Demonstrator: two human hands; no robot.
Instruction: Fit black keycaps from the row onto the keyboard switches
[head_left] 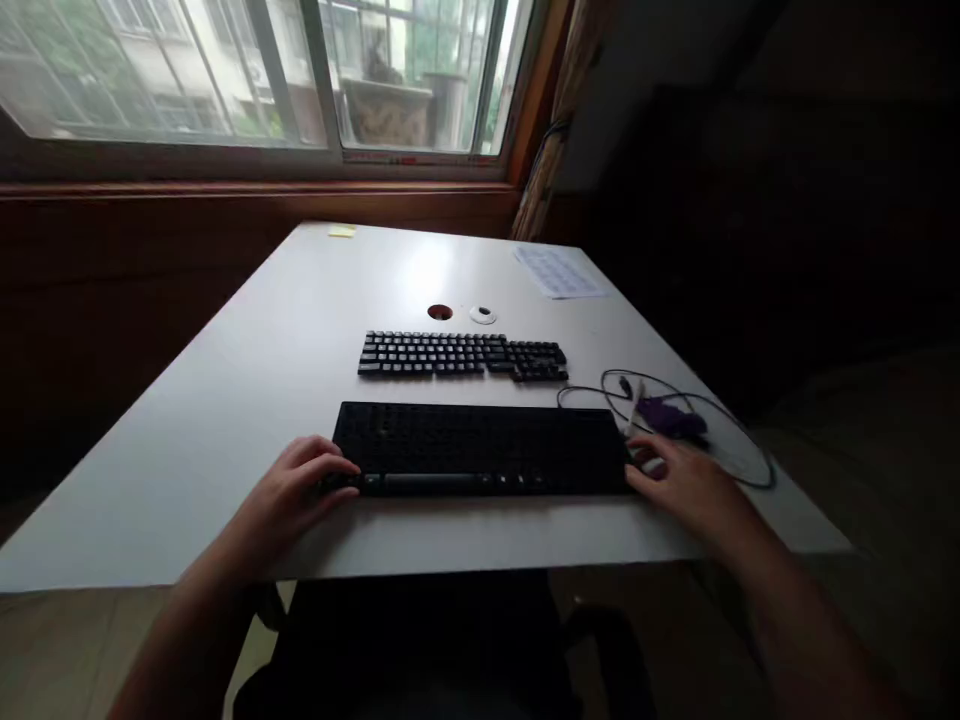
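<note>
A black keyboard base (480, 448) with its keys removed lies near the front edge of a white table (225, 400). My left hand (300, 490) grips its left end, fingers curled over the edge. At the base's right end my right hand (679, 480) holds on in the same way. Behind the base lies a block of black keycaps (461, 356), laid out in keyboard rows.
A coiled black cable with a purple plug (667, 415) lies just right of the base. A cable hole (439, 312) and its round cover (483, 315) sit behind the keycaps. A printed sheet (559, 270) and a yellow note (341, 232) lie at the back. A window runs behind.
</note>
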